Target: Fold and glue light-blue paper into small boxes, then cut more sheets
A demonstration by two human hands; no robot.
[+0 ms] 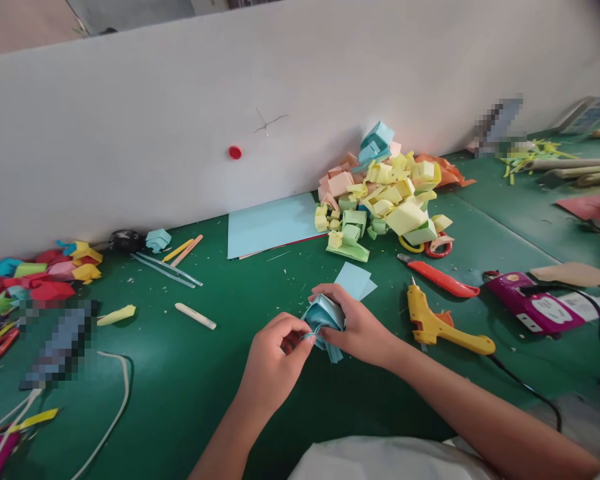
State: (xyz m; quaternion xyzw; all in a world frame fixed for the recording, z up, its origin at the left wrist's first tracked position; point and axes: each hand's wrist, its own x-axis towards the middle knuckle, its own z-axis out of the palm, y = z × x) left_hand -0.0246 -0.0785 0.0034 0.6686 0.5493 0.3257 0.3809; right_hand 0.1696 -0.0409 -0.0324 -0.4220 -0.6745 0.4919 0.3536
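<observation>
Between my two hands is a light-blue folded paper figure (326,312), boxy on top with narrow strips hanging below. My right hand (357,327) wraps around its right side, with the fingers over the top. With thumb and fingertips, my left hand (279,350) pinches a thin blue piece at the figure's lower left. The fingers partly hide the figure. Just behind it lie light-blue paper squares (353,280) on the green table (180,373). A yellow hot glue gun (443,328) lies to the right of my right hand.
A pile of folded paper pieces (390,200) leans by the white partition (155,120). A red utility knife (443,277) and a purple power strip (535,303) lie right. Blue sheets (270,225) lie at the back, a whitish stick (195,316) left, colourful paper pieces (45,273) far left.
</observation>
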